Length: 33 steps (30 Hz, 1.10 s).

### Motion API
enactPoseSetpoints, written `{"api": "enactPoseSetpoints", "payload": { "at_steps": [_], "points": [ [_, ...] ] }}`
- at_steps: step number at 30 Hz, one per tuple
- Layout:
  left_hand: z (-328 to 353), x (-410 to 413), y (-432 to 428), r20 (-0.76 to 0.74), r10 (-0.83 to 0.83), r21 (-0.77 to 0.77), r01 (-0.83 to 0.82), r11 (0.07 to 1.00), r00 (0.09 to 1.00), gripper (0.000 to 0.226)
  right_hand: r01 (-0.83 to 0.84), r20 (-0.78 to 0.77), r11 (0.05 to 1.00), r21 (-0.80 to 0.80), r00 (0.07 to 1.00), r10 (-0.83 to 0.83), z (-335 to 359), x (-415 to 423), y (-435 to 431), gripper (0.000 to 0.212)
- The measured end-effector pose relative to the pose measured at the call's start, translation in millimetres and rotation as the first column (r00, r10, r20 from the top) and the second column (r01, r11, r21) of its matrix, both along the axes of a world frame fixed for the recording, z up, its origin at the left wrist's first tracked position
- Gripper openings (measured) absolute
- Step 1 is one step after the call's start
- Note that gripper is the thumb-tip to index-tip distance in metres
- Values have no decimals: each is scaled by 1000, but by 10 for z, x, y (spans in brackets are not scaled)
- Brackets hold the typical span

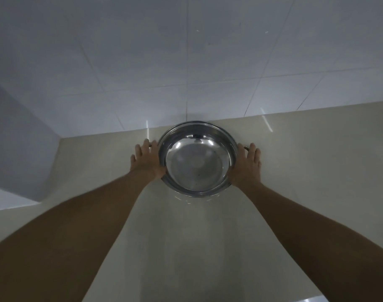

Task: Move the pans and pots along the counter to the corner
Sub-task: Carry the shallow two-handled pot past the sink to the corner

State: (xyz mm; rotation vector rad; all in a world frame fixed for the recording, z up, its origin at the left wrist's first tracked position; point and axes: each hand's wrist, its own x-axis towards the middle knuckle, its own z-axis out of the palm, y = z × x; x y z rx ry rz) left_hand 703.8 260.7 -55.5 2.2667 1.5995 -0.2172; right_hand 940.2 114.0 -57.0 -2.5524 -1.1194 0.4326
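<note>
A shiny steel pot [197, 160] with two small side handles stands on the beige counter [306, 171], close to the tiled back wall. My left hand [145, 159] lies flat along the pot's left side, fingers straight and spread, over the left handle. On the other side, my right hand [249, 164] lies flat against the pot with straight fingers beside the right handle [245, 147]. The pot is empty inside.
A grey-white tiled wall [186, 62] runs behind the counter. At the left, the counter meets a side wall [18, 138], forming a corner at about [60, 138]. Bare counter stretches to the right of the pot and toward me.
</note>
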Motion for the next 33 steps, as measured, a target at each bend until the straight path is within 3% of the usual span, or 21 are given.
{"api": "enactPoseSetpoints", "payload": {
  "at_steps": [8,15,24,33],
  "points": [
    [3,-436,-290,117,87,-23,-85,996,989,89,30,-29,1000,7,999,-30,105,-292,-64,62],
    [259,-1507,-768,157,229,-8,-230,973,961,78,-124,-35,986,113,991,129,329,-1133,-144,54],
    [801,-3516,-1672,160,369,119,-389,914,916,76,-327,-65,924,199,936,346,764,-2995,-437,57],
    [1102,-5855,-2834,192,588,182,-618,765,785,85,-601,-17,750,274,777,629,1056,-5349,-627,62]
  ]
}}
